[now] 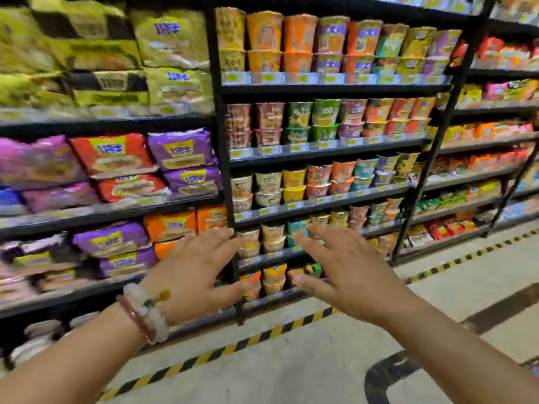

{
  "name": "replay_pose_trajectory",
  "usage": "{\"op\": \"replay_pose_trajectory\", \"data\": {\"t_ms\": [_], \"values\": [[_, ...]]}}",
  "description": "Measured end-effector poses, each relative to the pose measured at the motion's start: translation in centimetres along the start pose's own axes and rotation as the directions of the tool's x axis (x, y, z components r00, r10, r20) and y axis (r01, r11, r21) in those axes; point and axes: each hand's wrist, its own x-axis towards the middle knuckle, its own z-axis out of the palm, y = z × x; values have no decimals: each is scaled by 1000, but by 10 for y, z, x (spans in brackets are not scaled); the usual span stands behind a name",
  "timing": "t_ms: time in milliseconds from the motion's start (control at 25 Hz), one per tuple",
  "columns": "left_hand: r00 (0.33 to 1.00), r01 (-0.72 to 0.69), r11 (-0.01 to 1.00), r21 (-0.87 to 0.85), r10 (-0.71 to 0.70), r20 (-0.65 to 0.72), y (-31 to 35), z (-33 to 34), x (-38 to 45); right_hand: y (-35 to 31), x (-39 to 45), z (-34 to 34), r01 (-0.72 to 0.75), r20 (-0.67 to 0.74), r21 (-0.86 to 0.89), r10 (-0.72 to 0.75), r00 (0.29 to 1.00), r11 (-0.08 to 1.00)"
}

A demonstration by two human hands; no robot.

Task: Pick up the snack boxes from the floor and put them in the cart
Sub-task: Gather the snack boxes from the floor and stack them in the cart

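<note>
Both hands are raised in front of the shelves, palms down, holding nothing. Left hand: fingers spread and straight, bead bracelets on the wrist. Right hand: fingers spread too, thumb out to the side. Likely they hang free because the head is turned toward the stock, not the work. No snack boxes and no cart in view; possibly they sit lower or behind. The floor shows only a striped tape line. The left side is blurred, so packet labels are unreadable.
</note>
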Motion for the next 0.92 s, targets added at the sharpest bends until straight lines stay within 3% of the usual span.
{"op": "replay_pose_trajectory", "data": {"t_ms": [240,480,560,680,920], "values": [[962,273,960,58,-273,-14,-125,-8,-139,-168,76,23,339,-37,80,-337,941,937],[844,533,845,52,-526,-101,-196,-14,-257,-311,136,42,630,-57,116,-628,776,768],[783,619,784,58,-608,-131,-216,-13,-289,-356,156,50,713,-56,108,-712,700,692],[643,765,644,14,-762,-71,-250,-13,-331,-418,190,60,800,-39,147,-805,593,582],[409,912,405,60,-903,-129,-318,-14,-398,-548,263,61,933,-59,151,-940,337,325]]}}
